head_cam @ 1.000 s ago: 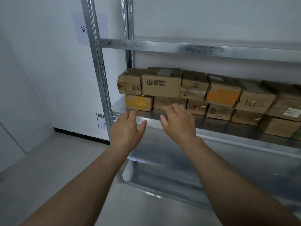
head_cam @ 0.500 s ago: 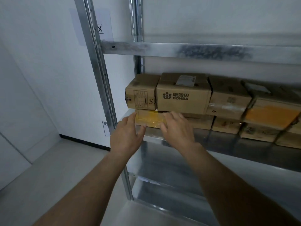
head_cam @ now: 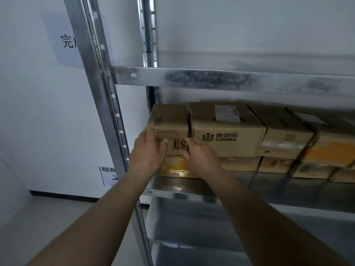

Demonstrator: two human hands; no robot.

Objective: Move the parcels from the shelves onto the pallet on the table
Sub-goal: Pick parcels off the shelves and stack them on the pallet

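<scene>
A: Where are your hands?

B: Both are up at the left end of the shelf (head_cam: 192,189). Your left hand (head_cam: 148,152) lies against the left front corner of the small carton (head_cam: 169,129), the one with a printed panel and the letters "ST" on its face. Its grip is spread, fingers straight along the left edge and thumb out across the front.

A: And the other?

B: Your right hand (head_cam: 199,158) is at the lower right corner of that same carton, right at the seam where it meets the CONBA box (head_cam: 226,135). Its fingers are loosely bent, and I cannot tell whether the grip has closed on anything or only touches the cardboard.

A: Where do the parcels sit?

B: All on that one shelf, two layers deep. The small carton is at the far left of the upper layer, resting on a yellow-taped parcel (head_cam: 172,167) that your hands partly hide. The CONBA box stands just beside it on the right, touching it, with a white label (head_cam: 227,113) on top. Further right come a plain carton (head_cam: 284,139) marked with a handwritten figure and an orange-fronted parcel (head_cam: 330,152), with flatter cartons beneath them.

A: What frames the view?

B: The metal upright (head_cam: 99,104) of the rack runs down on the left, in front of a paper sign (head_cam: 63,43) on the wall. An upper crossbeam (head_cam: 211,79) spans above the parcels.
</scene>
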